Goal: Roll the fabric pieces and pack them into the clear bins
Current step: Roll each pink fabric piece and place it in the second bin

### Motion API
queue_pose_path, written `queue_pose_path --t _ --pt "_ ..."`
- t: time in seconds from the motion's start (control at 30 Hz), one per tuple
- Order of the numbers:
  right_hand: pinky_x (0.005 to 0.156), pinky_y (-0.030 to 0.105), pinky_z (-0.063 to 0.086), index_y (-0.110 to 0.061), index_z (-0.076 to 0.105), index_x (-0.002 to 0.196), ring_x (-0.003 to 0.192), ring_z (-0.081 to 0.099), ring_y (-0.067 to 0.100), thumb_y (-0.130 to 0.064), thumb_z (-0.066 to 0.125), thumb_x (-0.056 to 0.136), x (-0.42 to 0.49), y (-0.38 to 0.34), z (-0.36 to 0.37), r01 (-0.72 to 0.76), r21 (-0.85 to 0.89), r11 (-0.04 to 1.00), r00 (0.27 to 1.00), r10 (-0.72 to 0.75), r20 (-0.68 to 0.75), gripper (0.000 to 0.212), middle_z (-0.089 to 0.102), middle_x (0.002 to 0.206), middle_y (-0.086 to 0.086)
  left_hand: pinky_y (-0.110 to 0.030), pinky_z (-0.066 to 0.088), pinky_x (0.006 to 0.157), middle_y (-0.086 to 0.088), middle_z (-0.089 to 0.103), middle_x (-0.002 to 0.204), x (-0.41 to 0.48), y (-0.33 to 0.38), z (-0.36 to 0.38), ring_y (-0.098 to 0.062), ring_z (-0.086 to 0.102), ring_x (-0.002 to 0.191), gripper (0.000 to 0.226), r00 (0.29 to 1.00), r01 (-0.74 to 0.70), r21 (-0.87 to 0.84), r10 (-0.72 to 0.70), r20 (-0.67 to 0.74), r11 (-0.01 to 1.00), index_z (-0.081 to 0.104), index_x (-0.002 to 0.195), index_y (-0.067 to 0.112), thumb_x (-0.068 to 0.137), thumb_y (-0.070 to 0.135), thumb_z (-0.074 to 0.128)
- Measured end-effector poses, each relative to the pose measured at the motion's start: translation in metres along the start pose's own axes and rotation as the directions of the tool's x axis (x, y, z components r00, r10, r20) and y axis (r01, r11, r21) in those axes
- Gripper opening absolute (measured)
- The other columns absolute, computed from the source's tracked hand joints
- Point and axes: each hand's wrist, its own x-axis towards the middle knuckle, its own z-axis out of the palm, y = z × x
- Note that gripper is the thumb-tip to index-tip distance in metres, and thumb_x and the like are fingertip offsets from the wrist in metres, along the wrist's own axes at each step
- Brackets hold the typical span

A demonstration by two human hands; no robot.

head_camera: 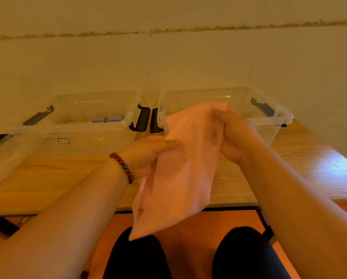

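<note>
A pink fabric piece (176,174) hangs unrolled in front of me, from above the table down past its front edge. My right hand (233,135) grips its upper right corner in a fist. My left hand (148,154), with a red bead bracelet on the wrist, holds the fabric's left edge with the thumb lying along it. Two clear bins stand on the wooden table behind the fabric: the left bin (92,125) holds two small bluish rolled pieces (108,118); the right bin (269,115) is partly hidden by the fabric.
A third clear bin (5,158) sits at the far left. Black latch handles (146,119) hang between the two middle bins. A pale wall rises just behind the bins. The table's front edge (229,204) runs above my knees and an orange floor.
</note>
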Motion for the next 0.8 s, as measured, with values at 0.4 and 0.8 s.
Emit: queue_pose_path --t 0.4,0.8 --pt "0.067 0.042 0.061 -0.018 0.043 0.079 0.056 0.068 0.016 -0.029 0.077 0.083 0.015 -0.008 -0.003 0.109 -0.554 0.826 0.898 -0.32 -0.301 0.035 0.066 0.07 0.007 -0.037 0.053 0.067 -0.003 0.064 0.083 0.045 0.02 0.001 -0.019 0.058 0.071 0.014 0.795 -0.168 0.342 0.333 -0.507 0.924 0.063 0.088 0.014 0.09 0.027 0.063" --pt "0.079 0.046 0.057 -0.014 0.063 0.117 0.097 0.068 0.028 -0.018 0.071 0.087 -0.005 0.048 -0.002 -0.203 -0.114 0.973 0.978 0.195 -0.074 0.032 0.071 0.108 0.01 -0.041 0.057 0.079 0.001 0.062 0.099 0.029 0.003 -0.007 -0.017 0.062 0.087 0.02 0.837 -0.193 0.255 0.295 -0.461 0.947 0.056 0.097 0.025 0.086 0.038 0.067"
